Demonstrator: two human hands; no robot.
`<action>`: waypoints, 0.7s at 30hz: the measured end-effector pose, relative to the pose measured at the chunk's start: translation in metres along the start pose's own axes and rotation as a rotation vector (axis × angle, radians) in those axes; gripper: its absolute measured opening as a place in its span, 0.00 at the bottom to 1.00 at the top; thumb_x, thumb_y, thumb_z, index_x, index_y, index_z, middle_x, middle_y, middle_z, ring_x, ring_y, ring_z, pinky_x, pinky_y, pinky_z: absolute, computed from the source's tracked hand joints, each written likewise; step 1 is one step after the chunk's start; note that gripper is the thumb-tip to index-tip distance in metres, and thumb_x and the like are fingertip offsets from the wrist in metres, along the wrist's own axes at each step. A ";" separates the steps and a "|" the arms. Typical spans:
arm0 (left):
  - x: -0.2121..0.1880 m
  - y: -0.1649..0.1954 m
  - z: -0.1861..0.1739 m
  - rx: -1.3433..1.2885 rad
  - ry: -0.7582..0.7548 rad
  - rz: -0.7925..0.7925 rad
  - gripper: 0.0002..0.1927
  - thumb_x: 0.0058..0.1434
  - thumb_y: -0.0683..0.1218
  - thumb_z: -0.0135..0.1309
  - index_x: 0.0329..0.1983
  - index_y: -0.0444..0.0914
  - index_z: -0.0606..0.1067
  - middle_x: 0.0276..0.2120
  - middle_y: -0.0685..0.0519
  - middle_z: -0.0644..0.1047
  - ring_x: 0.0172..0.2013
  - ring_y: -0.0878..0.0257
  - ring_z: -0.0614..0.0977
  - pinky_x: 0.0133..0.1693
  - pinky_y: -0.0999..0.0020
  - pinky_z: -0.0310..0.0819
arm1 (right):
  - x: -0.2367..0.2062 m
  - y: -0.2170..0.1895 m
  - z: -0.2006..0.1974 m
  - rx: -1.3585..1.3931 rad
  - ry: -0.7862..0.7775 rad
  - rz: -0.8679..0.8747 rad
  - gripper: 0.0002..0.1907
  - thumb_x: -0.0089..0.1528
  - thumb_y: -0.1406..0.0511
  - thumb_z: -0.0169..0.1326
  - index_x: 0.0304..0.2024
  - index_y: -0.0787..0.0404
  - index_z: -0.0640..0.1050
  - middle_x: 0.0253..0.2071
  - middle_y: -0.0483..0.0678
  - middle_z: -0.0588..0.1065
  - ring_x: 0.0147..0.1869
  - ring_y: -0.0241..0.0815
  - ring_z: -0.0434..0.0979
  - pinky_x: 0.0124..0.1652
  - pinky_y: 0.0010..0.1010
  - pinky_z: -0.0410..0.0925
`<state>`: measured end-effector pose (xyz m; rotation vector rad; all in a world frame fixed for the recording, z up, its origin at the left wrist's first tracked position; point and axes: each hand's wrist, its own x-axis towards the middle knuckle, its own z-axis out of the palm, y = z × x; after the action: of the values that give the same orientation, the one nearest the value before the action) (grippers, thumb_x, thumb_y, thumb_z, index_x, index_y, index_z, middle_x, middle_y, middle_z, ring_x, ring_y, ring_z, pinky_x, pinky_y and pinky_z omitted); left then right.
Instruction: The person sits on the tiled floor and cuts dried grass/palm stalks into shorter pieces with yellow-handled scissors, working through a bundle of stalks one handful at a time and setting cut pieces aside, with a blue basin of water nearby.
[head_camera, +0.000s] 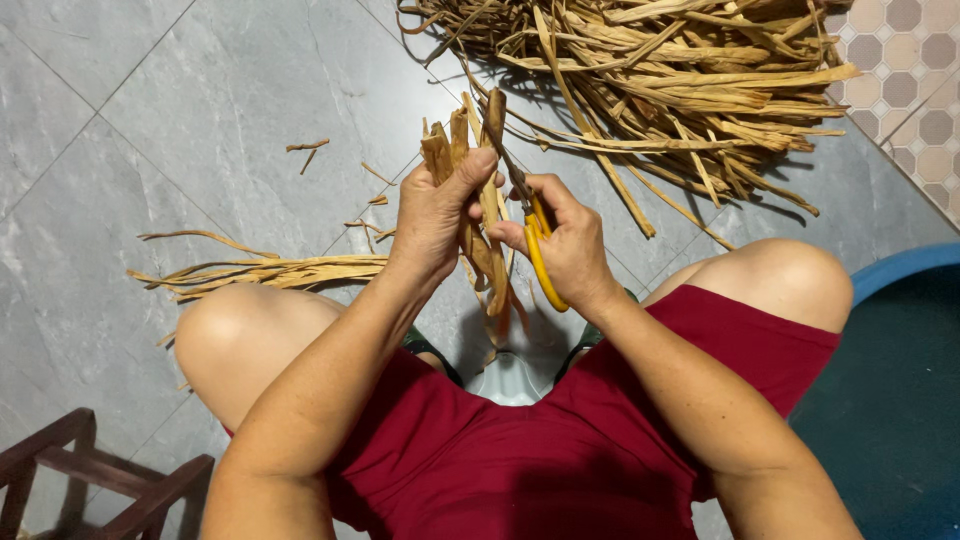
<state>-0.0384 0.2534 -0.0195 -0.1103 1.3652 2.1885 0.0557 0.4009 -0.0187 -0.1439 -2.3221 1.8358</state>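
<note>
Left hand (432, 215) clamped round upright bundle of dried strips (470, 190), steadying it for cutting. Right hand (565, 240) closed on yellow-handled scissors (535, 250), blades at strip's 3 o'clock. Loose pile (680, 80) at 1 o'clock.

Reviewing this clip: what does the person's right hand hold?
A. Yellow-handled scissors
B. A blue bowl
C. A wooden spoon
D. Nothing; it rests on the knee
A: the right hand has its fingers through the yellow loops of the scissors, whose blades point up along the bundle of dried strips gripped by the left hand.
</note>
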 end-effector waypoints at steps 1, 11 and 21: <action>0.000 0.000 0.000 0.020 0.004 0.004 0.13 0.61 0.50 0.64 0.38 0.36 0.79 0.29 0.54 0.81 0.21 0.75 0.72 0.23 0.79 0.68 | 0.000 0.001 0.001 0.050 -0.001 -0.005 0.22 0.63 0.61 0.67 0.55 0.63 0.75 0.39 0.37 0.79 0.44 0.25 0.77 0.43 0.20 0.72; -0.001 -0.005 -0.009 0.153 -0.054 0.042 0.15 0.64 0.52 0.64 0.42 0.36 0.78 0.31 0.55 0.79 0.27 0.71 0.75 0.29 0.75 0.69 | 0.003 0.007 -0.004 0.083 0.008 0.263 0.14 0.62 0.63 0.66 0.46 0.60 0.77 0.20 0.36 0.68 0.20 0.24 0.62 0.20 0.20 0.56; 0.003 -0.019 0.000 0.169 -0.136 0.088 0.18 0.71 0.54 0.51 0.52 0.35 0.74 0.37 0.52 0.82 0.38 0.66 0.82 0.41 0.71 0.79 | 0.002 0.005 -0.010 0.381 0.123 -0.051 0.20 0.67 0.75 0.60 0.59 0.60 0.70 0.45 0.45 0.73 0.51 0.33 0.78 0.52 0.25 0.76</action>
<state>-0.0315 0.2604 -0.0360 0.1609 1.4946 2.0987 0.0552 0.4115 -0.0211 -0.1389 -1.8392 2.1350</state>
